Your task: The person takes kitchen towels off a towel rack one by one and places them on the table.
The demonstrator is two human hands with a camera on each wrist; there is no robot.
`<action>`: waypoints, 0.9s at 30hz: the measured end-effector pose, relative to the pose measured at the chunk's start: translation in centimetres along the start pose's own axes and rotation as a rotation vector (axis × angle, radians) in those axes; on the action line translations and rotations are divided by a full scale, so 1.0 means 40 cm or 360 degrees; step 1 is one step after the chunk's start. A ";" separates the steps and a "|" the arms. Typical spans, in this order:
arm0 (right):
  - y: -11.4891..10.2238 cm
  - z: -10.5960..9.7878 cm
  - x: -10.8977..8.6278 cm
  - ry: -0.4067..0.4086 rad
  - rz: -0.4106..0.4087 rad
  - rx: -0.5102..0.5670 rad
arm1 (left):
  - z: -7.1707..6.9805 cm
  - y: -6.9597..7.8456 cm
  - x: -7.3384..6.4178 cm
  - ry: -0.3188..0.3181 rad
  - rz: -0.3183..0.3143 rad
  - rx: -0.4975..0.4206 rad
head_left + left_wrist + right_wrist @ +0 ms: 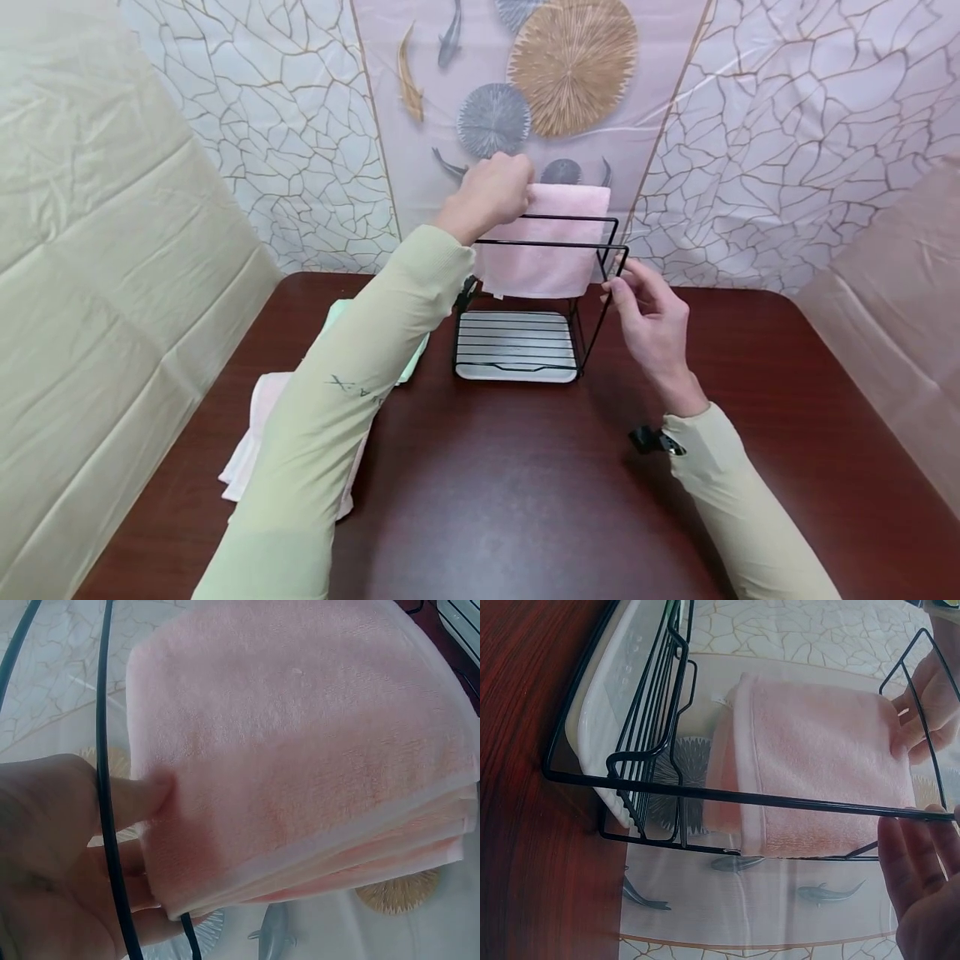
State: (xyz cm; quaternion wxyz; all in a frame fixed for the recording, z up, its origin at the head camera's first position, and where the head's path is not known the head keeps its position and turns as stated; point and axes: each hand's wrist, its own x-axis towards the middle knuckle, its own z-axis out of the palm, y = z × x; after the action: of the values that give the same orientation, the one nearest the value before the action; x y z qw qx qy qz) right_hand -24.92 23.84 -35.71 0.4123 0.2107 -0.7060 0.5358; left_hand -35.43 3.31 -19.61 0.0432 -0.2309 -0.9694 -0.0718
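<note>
A folded pink towel (543, 279) hangs at the black wire rack (555, 244), its top edge above the upper bars. My left hand (495, 190) pinches the towel near its upper left corner; in the left wrist view the thumb (154, 795) presses its face, and a dark bar crosses before the hand. At the rack's right side, my right hand (652, 321) grips the slanting front bar near its top between thumb and fingers. The right wrist view shows those fingers (911, 859) at the bar, with the towel (821, 754) inside the frame.
A white tray (517, 375) sits in the rack's base under thin wires. To the left lie a mint green cloth (337, 311) and a pale pink towel (262, 408), both partly hidden by my left sleeve. Behind the brown table (495, 500) hangs a patterned cloth.
</note>
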 end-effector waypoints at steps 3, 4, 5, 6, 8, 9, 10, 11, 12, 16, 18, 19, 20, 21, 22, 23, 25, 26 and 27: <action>0.001 0.002 0.002 0.0002 0.0000 0.0001 | 0.002 -0.001 -0.002 0.0059 0.0019 0.0016; 0.000 0.003 0.002 0.0004 0.0001 0.0001 | 0.003 -0.001 -0.002 0.0080 0.0027 0.0021; -0.001 0.003 0.002 0.0007 0.0002 -0.0005 | 0.004 -0.001 -0.003 0.0100 0.0034 0.0022; -0.001 0.003 0.002 0.0011 0.0004 -0.0006 | 0.005 -0.001 -0.003 0.0119 0.0042 0.0022; 0.001 0.003 0.001 0.0014 0.0004 -0.0010 | 0.008 -0.002 -0.003 0.0151 0.0057 0.0021; 0.003 0.003 0.001 0.0014 0.0004 -0.0013 | 0.010 -0.002 -0.003 0.0160 0.0060 0.0016; 0.004 0.003 0.000 0.0013 0.0003 -0.0012 | 0.011 -0.002 -0.003 0.0167 0.0065 0.0011; 0.006 0.003 -0.001 0.0012 0.0002 -0.0010 | 0.012 -0.003 -0.003 0.0176 0.0067 0.0007; 0.008 0.003 -0.001 0.0010 0.0002 -0.0006 | 0.014 -0.004 -0.003 0.0182 0.0069 0.0001; 0.010 0.000 -0.002 0.0002 0.0002 -0.0005 | 0.017 -0.005 0.000 0.0201 0.0065 -0.0027; 0.008 -0.002 -0.001 0.0007 0.0005 -0.0004 | 0.017 -0.004 0.002 0.0211 0.0064 -0.0044; 0.008 -0.002 -0.001 0.0009 0.0005 -0.0008 | 0.017 -0.002 0.003 0.0217 0.0064 -0.0055; 0.006 -0.003 0.000 0.0012 0.0005 -0.0011 | 0.016 0.001 0.004 0.0223 0.0064 -0.0058; 0.004 -0.003 0.001 0.0015 0.0005 -0.0011 | 0.015 0.004 0.005 0.0229 0.0063 -0.0063; 0.000 -0.003 0.001 0.0015 0.0006 -0.0009 | 0.014 0.007 0.005 0.0230 0.0052 -0.0071; -0.006 -0.002 0.002 0.0012 0.0007 -0.0004 | 0.012 0.010 0.005 0.0232 0.0036 -0.0080; -0.024 0.001 0.005 0.0000 0.0005 0.0011 | 0.007 0.016 0.005 0.0247 0.0001 -0.0082; -0.033 0.003 0.006 -0.0005 0.0005 0.0018 | 0.005 0.018 0.004 0.0255 -0.0014 -0.0079; -0.043 0.004 0.007 -0.0010 0.0004 0.0028 | 0.002 0.020 0.004 0.0264 -0.0028 -0.0080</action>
State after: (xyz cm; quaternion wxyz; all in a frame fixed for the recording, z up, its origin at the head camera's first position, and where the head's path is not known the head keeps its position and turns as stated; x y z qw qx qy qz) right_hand -23.85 23.15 -34.51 0.4075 0.2151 -0.7028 0.5420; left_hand -35.21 4.09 -19.56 0.1170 -0.2166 -0.9623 -0.1152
